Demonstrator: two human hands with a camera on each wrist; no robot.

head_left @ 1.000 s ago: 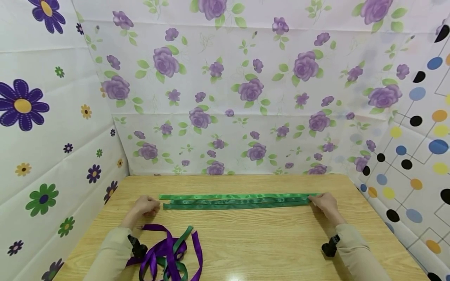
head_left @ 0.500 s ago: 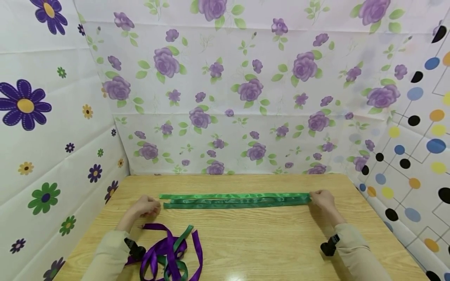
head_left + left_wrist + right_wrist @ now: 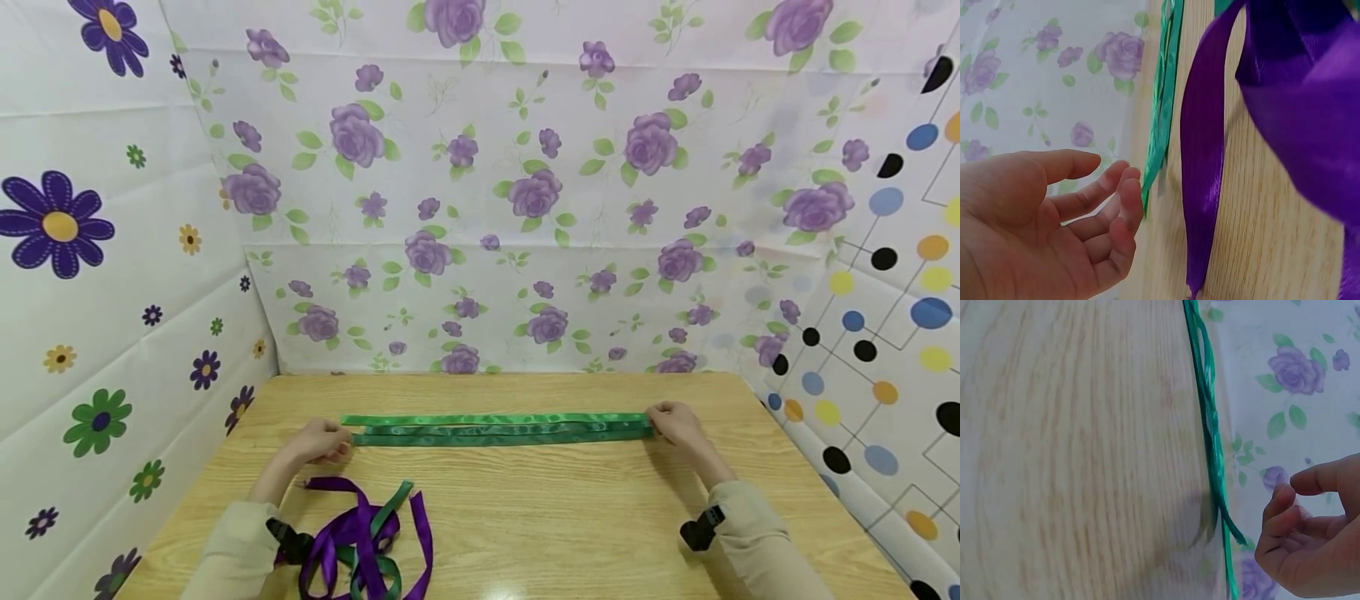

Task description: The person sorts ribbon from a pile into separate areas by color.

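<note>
Light green ribbon [image 3: 495,419] stretches straight across the wooden table, with darker green ribbons [image 3: 495,437] alongside it on the near side. At their left ends is my left hand [image 3: 322,440]; in the left wrist view its fingers are loosely bent, with nothing between them. My right hand [image 3: 675,423] overlaps the right ends in the head view. The right wrist view shows that hand [image 3: 1310,531] with thumb and forefinger close together and no ribbon between them; the green ribbon ends [image 3: 1235,534] lie just beside the fingertips.
A loose tangle of purple ribbon [image 3: 360,542], mixed with a dark green ribbon [image 3: 390,508], lies on the table [image 3: 555,517] by my left forearm. Flower-printed cloth [image 3: 480,208] rises behind the table, and patterned cloths flank it left and right.
My right hand has shifted from near the ribbons' right tips slightly leftward along them. My left hand has moved a little right, closer to the left ends. The purple tangle has stayed put.
</note>
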